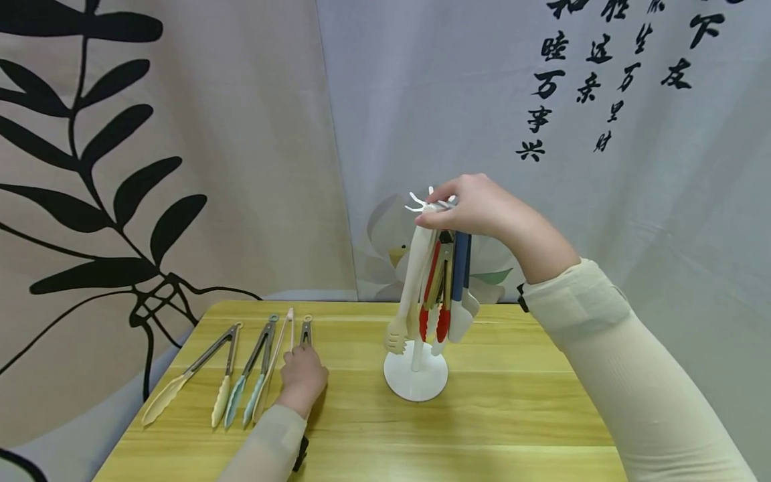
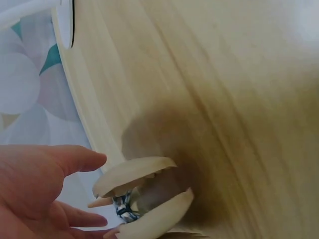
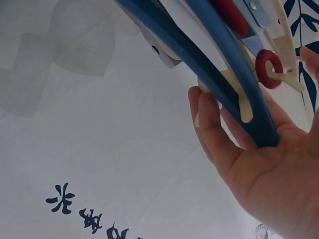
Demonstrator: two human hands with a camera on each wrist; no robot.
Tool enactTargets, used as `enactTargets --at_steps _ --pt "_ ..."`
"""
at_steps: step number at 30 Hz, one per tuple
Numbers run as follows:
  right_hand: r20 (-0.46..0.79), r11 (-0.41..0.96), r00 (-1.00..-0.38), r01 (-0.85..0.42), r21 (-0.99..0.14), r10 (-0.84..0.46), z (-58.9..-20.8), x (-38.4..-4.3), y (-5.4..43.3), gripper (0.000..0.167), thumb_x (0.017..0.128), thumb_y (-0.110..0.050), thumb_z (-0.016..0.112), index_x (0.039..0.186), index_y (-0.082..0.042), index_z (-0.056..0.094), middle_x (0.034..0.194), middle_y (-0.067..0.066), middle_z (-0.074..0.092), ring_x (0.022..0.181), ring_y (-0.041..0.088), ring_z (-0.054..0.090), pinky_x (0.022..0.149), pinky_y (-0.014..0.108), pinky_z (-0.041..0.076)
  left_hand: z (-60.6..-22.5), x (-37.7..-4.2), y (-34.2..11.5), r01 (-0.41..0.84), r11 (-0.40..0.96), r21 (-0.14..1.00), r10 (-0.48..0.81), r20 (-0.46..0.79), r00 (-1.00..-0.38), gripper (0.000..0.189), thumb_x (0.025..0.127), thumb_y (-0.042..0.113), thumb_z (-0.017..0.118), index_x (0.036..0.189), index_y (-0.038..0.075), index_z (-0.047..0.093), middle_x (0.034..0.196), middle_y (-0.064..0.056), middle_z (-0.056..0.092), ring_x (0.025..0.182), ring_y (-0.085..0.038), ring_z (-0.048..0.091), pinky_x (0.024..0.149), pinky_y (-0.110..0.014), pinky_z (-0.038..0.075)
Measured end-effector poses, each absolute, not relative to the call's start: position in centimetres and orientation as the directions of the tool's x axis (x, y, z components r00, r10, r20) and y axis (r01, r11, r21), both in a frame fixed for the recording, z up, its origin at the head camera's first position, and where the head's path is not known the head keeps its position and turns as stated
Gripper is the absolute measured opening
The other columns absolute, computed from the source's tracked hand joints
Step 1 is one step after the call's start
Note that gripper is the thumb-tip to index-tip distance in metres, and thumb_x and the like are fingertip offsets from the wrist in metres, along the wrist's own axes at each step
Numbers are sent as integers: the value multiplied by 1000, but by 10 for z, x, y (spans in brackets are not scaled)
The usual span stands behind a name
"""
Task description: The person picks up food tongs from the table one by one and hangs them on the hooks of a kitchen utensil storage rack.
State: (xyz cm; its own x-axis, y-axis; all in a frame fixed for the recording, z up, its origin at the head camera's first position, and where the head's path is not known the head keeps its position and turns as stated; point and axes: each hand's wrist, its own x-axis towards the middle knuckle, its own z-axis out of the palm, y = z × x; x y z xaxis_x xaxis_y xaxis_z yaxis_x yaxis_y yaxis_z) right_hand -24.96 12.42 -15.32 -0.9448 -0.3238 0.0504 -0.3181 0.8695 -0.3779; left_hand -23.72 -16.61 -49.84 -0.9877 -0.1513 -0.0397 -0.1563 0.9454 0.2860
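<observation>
At the top of a white utensil rack [image 1: 415, 381], my right hand [image 1: 476, 204] grips around the hub, thumb in front and fingers behind the hooks. Cream tongs [image 1: 414, 281] hang right below the thumb. Beside them hang red-tipped tongs [image 1: 444, 321] and blue-handled tongs [image 1: 460, 261]. In the right wrist view the blue handle [image 3: 261, 117] meets the palm. My left hand [image 1: 304, 378] is low over metal tongs [image 1: 306, 333] on the table. Their beige scalloped tips [image 2: 132, 174] show in the left wrist view, with thumb and fingers extended and spread beside them.
More tongs lie in a row left of my left hand: cream-tipped tongs [image 1: 223, 395], blue-tipped tongs [image 1: 236, 395] and slim pale tongs [image 1: 274, 368]. The wooden table [image 1: 512, 415] ends at a printed curtain [image 1: 271, 167] behind it.
</observation>
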Motion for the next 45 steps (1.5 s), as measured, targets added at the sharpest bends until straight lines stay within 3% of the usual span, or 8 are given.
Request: enactTargets --at_steps 9,14,18,22,29,34,38,45 --pt "59 864 -944 -321 -388 -324 -154 -249 126 48 84 -45 65 123 -17 63 133 12 51 115 27 47 96 48 44 -499 -245 -163 -151 970 191 -146 -39 -989 56 86 19 63 127 -13 44 108 -28 54 103 -41 45 76 -49 46" --pt "62 864 -943 -325 -385 -327 -155 -249 127 48 84 -44 65 122 -16 63 132 13 52 115 28 48 96 48 43 -502 -246 -164 -145 955 260 -142 -31 -989 55 84 1 61 133 -13 40 111 -32 51 99 -42 50 73 -48 51" --pt "59 864 -943 -324 -386 -327 -155 -248 127 48 84 -45 65 123 -16 63 132 13 52 115 28 48 96 48 43 -505 -249 -165 -137 938 318 -141 -9 -990 50 81 -7 60 128 -14 43 101 -32 54 89 -41 53 67 -45 52" --pt "56 866 -945 -318 -385 -322 -154 -249 127 49 84 -45 65 123 -16 62 133 13 51 115 28 47 96 48 43 -506 -251 -165 -132 931 339 -139 -4 -990 44 80 -9 59 123 -12 47 97 -31 55 86 -41 53 66 -45 52" --pt "57 867 -945 -319 -383 -322 -155 -250 125 49 84 -46 65 124 -17 62 133 11 51 115 27 47 95 47 44 -508 -250 -164 -136 920 367 -124 -57 -991 56 81 -9 59 134 -11 39 109 -30 52 88 -40 52 61 -41 52" --pt "62 863 -944 -323 -388 -325 -154 -250 125 48 83 -45 65 122 -17 63 132 11 51 114 26 47 94 46 44 -507 -250 -166 -164 910 381 -144 -80 -986 40 85 -3 57 123 -14 47 107 -30 52 86 -40 54 66 -46 51" --pt "64 863 -944 -323 -389 -324 -155 -250 125 48 83 -45 65 122 -17 63 132 11 52 114 26 47 94 46 44 -509 -251 -166 -148 923 355 -128 -78 -989 25 86 -3 57 109 -10 54 100 -27 50 82 -35 51 59 -41 49" --pt "66 863 -944 -323 -389 -323 -155 -250 125 48 84 -45 65 122 -16 63 133 12 51 115 27 47 95 48 44 -510 -250 -159 -105 948 302 -108 -8 -994 56 71 -1 69 123 -5 50 99 -24 50 78 -33 50 52 -39 48"
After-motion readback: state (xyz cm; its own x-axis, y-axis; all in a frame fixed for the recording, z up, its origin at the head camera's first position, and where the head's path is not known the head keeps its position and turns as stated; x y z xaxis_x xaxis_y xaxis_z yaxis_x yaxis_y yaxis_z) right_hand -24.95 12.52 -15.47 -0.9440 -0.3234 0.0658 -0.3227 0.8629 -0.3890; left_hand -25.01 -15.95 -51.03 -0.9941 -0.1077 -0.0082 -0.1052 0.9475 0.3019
